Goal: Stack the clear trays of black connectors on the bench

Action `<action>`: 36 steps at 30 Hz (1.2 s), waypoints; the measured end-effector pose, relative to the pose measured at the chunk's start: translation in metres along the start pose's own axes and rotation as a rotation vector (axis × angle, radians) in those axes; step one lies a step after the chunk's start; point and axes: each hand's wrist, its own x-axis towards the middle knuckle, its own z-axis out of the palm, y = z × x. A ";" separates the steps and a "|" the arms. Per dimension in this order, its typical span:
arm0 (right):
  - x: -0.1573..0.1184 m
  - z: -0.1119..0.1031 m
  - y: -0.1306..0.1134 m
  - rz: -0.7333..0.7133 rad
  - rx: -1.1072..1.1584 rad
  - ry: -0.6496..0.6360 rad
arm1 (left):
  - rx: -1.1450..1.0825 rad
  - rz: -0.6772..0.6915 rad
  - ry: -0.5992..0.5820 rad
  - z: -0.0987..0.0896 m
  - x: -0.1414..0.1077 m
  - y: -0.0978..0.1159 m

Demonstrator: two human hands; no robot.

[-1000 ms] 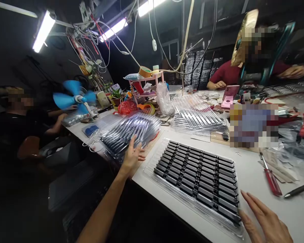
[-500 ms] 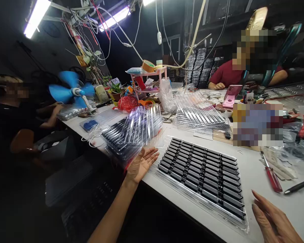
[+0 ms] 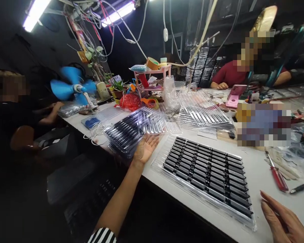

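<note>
My left hand [image 3: 147, 149] is palm up with its fingers stretched out, close to the near edge of a clear ribbed plastic tray [image 3: 159, 122]. Whether the fingertips touch that tray I cannot tell. It lies askew over a stack of trays with dark contents [image 3: 124, 133]. In front of me, another clear tray [image 3: 159, 161] holds rows of black ribbed strip-like parts [image 3: 207, 172]. My right hand [image 3: 286, 217] hovers beside this tray's near right corner, fingers extended, thumb apart, with nothing visible in it.
More clear trays [image 3: 205, 113] are stacked farther back. A red-handled screwdriver [image 3: 278, 177] and a black pen [image 3: 302, 185] lie at right. A blue fan [image 3: 77, 88] and a pink rack [image 3: 153, 72] stand behind. Two people sit around the table [image 3: 184, 212].
The loose clear tray has swung down and right onto the stack. My left hand has shifted slightly up and right with it. My right hand stays beside the filled tray; the view has shifted slightly.
</note>
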 end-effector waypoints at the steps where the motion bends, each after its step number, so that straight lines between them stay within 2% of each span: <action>1: -0.001 0.000 -0.004 -0.016 -0.004 0.020 | -0.001 0.004 0.006 0.003 0.002 0.002; 2: -0.003 -0.001 -0.009 -0.041 -0.008 0.055 | 0.001 -0.003 0.010 0.005 0.003 0.003; 4: -0.004 0.000 -0.019 -0.193 0.010 0.078 | 0.021 -0.023 0.006 0.011 0.005 0.005; 9: 0.010 0.004 -0.028 -0.227 -0.124 0.035 | 0.137 0.024 -0.013 0.025 0.003 -0.003; 12: 0.025 0.000 -0.032 -0.218 -0.171 -0.022 | 0.132 0.015 -0.042 0.023 -0.010 -0.013; 15: 0.036 -0.006 -0.043 -0.225 -0.155 -0.055 | 0.153 0.065 -0.159 0.016 -0.025 -0.026; 18: 0.036 -0.003 -0.070 -0.249 -0.073 -0.053 | 0.165 0.090 -0.329 0.016 -0.044 -0.047; 20: 0.032 0.007 -0.095 -0.215 0.188 -0.104 | 0.156 0.043 -0.441 0.021 -0.062 -0.069; 23: 0.027 0.026 -0.127 -0.018 0.873 -0.219 | 0.185 -0.147 -0.601 0.029 -0.089 -0.102; 24: 0.027 0.030 -0.132 0.064 1.062 -0.229 | 0.208 -0.223 -0.654 0.031 -0.095 -0.108; 26: 0.033 0.031 -0.133 0.199 1.224 -0.157 | 0.225 -0.300 -0.715 0.030 -0.094 -0.107; 28: 0.044 0.021 -0.122 0.290 1.204 -0.045 | 0.213 -0.227 -0.655 0.020 -0.079 -0.088; 30: 0.059 0.008 -0.106 0.327 1.154 -0.016 | 0.213 -0.059 -0.473 0.002 -0.056 -0.056; 33: 0.075 -0.003 -0.087 0.370 1.067 -0.086 | 0.256 0.101 -0.216 -0.028 -0.025 -0.016; 36: 0.077 0.003 -0.080 0.401 0.963 -0.189 | 0.408 0.179 -0.145 -0.047 -0.009 -0.005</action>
